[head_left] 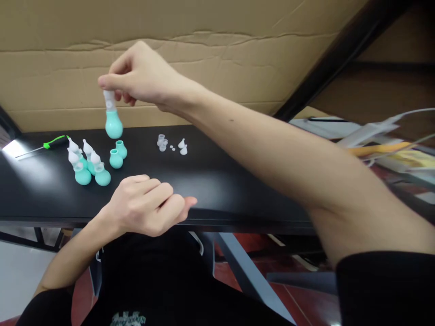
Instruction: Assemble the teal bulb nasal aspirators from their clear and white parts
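Observation:
My right hand (134,74) reaches across to the left and pinches a nasal aspirator (113,125) by its white top. The teal bulb hangs downward, raised above the table. Closer to me, my left hand (149,206) is curled above the table's front part, thumb pointing right; what lies inside its fingers is hidden. Several assembled nasal aspirators (82,175) with pointed white tips stand grouped on the left. Beside them are two topless teal bulbs (116,159). Further right lie clear connectors (162,142), white pointed tips (183,150) and tiny white pieces (172,148).
A screwdriver with a green and black handle (47,145) lies at the table's far left. The black table (217,190) backs onto a cardboard sheet (217,63). A dark slanted bar (340,54) stands at the right, near blurred cables and papers (390,145).

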Demonstrator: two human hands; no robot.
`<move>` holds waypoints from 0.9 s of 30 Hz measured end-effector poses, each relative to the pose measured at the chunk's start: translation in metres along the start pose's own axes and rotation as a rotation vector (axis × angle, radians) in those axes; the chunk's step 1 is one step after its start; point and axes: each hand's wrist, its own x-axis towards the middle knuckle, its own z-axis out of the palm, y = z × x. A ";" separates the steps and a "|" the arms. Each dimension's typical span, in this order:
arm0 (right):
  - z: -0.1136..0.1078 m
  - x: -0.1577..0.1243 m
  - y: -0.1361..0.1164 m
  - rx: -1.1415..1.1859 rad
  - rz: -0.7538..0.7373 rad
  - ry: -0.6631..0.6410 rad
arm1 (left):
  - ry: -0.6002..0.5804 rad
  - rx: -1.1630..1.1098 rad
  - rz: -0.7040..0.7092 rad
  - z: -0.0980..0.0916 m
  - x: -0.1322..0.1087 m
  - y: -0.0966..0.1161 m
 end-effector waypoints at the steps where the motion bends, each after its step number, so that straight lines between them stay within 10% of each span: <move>1: 0.006 0.011 -0.002 -0.019 0.039 -0.001 | -0.001 0.002 0.001 0.000 0.000 0.000; 11: 0.072 0.034 0.019 -0.207 0.124 -0.328 | -0.028 0.017 -0.013 0.000 -0.002 0.000; 27: 0.061 0.027 0.024 -0.245 0.055 -0.413 | -0.054 0.077 -0.013 0.000 0.001 -0.001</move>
